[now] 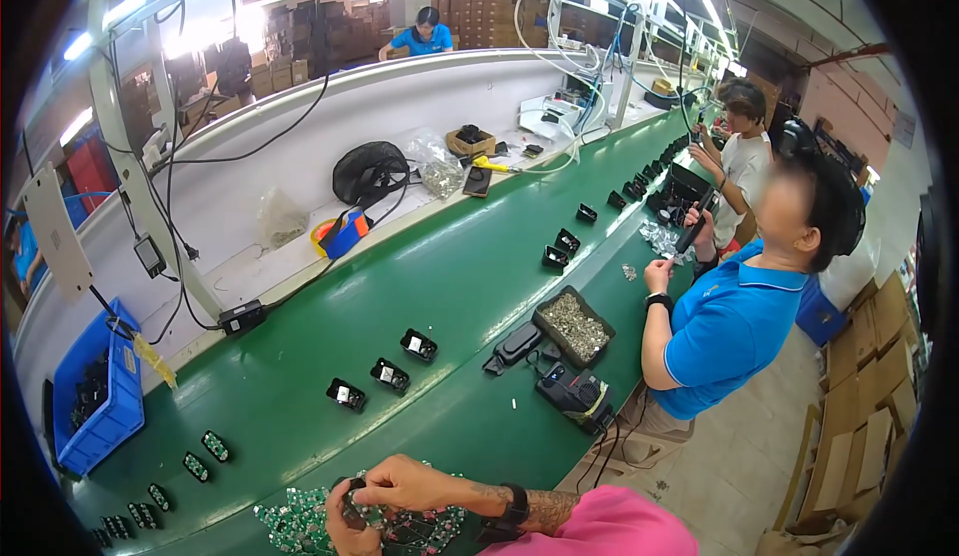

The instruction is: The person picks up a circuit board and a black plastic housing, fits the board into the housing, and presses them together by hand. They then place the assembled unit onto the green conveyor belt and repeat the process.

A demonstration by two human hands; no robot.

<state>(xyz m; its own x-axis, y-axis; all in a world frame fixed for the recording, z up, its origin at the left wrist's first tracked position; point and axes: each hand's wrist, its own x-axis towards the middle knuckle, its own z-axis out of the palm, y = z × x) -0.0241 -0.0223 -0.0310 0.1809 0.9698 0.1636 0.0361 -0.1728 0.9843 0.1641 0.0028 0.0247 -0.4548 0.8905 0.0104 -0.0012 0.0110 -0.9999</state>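
Note:
My left hand (345,526) is closed around a small black plastic part (357,490), mostly covered by my fingers. From the right, my right hand (402,483) reaches across and pinches at the same part. Both are above a heap of small green circuit boards (295,521) on the green conveyor belt (300,371). My right arm wears a dark wristband and a pink sleeve. Left of the heap, several green boards in black housings (196,467) stand in a slanting row. Further off are three open black housings (390,376) with white pieces inside.
A blue crate (105,396) of dark parts stands at the left. On the right lie a tray of small metal pieces (574,326) and a black device (574,396) with cables. Beyond it, a co-worker in a blue shirt (744,321) holds a dark tool; another person works further along.

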